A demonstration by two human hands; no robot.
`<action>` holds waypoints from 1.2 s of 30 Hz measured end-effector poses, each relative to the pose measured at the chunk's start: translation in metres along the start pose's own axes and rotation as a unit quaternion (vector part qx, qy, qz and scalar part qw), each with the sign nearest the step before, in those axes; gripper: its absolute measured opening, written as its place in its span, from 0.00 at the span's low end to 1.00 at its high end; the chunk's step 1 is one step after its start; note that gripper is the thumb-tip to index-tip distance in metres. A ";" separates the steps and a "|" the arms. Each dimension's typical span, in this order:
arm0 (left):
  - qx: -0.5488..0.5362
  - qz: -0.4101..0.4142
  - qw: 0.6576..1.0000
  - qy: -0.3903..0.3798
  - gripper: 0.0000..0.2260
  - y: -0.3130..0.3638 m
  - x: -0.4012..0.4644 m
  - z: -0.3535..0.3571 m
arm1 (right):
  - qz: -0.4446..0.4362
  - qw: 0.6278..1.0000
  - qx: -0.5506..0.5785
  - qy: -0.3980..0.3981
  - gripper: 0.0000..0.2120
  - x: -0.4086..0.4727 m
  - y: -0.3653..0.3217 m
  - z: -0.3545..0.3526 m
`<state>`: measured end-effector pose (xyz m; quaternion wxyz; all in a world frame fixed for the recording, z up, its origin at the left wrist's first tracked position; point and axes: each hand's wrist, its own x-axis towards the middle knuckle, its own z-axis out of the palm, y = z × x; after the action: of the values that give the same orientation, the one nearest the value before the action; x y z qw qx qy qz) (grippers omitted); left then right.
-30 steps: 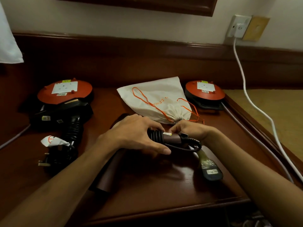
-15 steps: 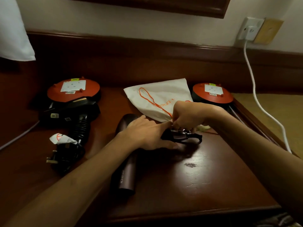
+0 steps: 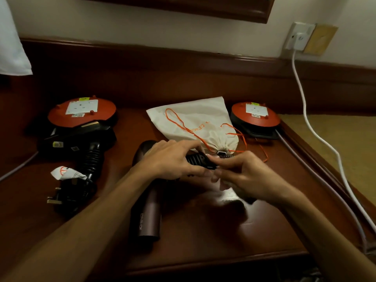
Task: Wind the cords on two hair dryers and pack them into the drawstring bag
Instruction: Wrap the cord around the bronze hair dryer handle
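A brown hair dryer (image 3: 147, 216) lies on the wooden table with its barrel towards me. My left hand (image 3: 168, 159) holds its handle, where black cord is wound (image 3: 198, 159). My right hand (image 3: 244, 176) pinches the cord's end just right of the handle; the plug is hidden or blurred. A cream drawstring bag (image 3: 195, 123) with orange strings lies flat behind my hands, its gathered mouth towards them. A black hair dryer (image 3: 85, 143) lies at the left, its cord and plug (image 3: 67, 196) bundled in front.
Two orange cable reels stand at the back, one on the left (image 3: 81, 111) and one on the right (image 3: 255, 117). A white cable (image 3: 305, 110) runs from a wall socket (image 3: 299, 36) down the table's right side. A grey cable (image 3: 325, 184) follows the right edge.
My right hand has come down from the bag's mouth to the front right of the handle, still holding the cord. The left hand stays on the handle. The camera tilted slightly.
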<state>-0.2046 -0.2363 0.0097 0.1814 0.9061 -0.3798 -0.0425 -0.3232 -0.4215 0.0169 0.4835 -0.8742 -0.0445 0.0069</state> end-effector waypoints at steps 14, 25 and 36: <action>-0.212 -0.059 0.976 0.000 0.25 -0.021 -0.005 -0.009 | -0.103 0.946 -0.078 0.296 0.16 -0.024 0.055 0.059; -0.344 -0.051 0.935 0.071 0.23 -0.027 -0.019 -0.016 | 0.111 0.829 0.494 0.239 0.23 -0.007 0.056 0.060; -0.276 -0.081 0.949 0.125 0.20 -0.024 -0.017 -0.007 | 0.003 0.720 0.645 0.255 0.22 0.037 0.039 0.062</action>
<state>-0.1986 -0.2063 0.0067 0.4669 0.8460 -0.2531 -0.0463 -0.2868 -0.3869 -0.0476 0.9236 -0.3197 0.0981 -0.1876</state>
